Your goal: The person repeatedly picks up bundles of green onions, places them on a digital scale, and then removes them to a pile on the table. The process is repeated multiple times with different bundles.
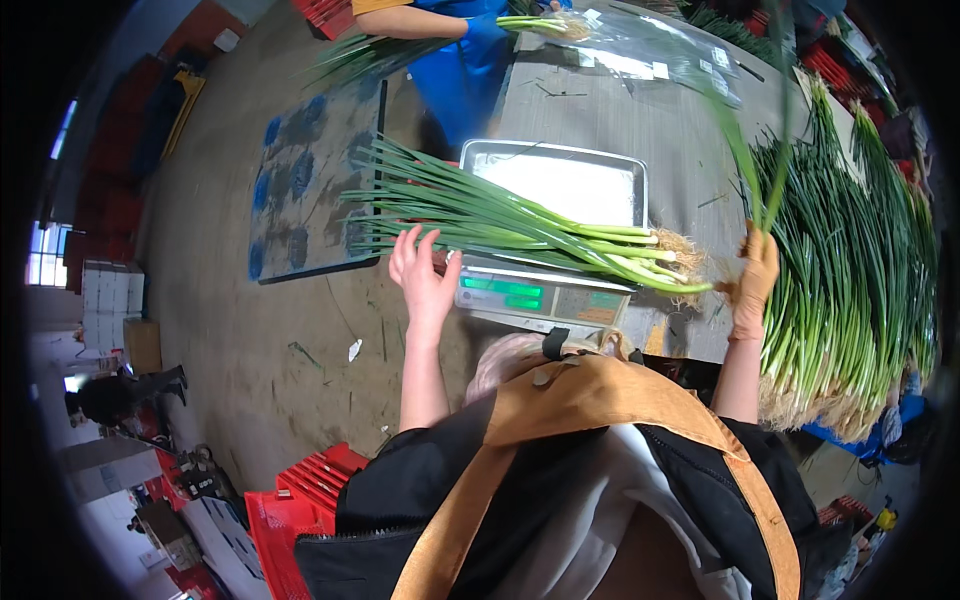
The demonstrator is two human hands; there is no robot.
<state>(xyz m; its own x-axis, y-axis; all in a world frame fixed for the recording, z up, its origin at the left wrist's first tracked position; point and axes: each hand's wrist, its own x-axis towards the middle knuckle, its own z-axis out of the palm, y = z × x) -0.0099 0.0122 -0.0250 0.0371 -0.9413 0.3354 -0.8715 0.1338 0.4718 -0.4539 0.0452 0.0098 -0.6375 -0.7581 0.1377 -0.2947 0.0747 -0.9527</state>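
Observation:
A bunch of green onions (pixel 525 225) lies across the steel tray (pixel 555 184) of a digital scale (pixel 540 294), roots to the right and leaves hanging past the left side. My left hand (pixel 424 266), bare, is at the leaf ends with its fingers apart; whether it touches the leaves is hard to tell. In an orange glove, my right hand (pixel 756 262) is closed around a few loose green onion stalks (pixel 765 191), right of the bunch's roots. Those stalks point away from me and are blurred. The scale's display is lit green.
A large pile of green onions (pixel 840 285) borders the grey table (pixel 600 112) on the right. Across from me, a co-worker's blue-gloved hand (pixel 486 30) holds another bunch beside clear plastic bags (pixel 652 56). A blue-edged panel (pixel 319 180) is at left; red crates (pixel 300 495) stand behind me.

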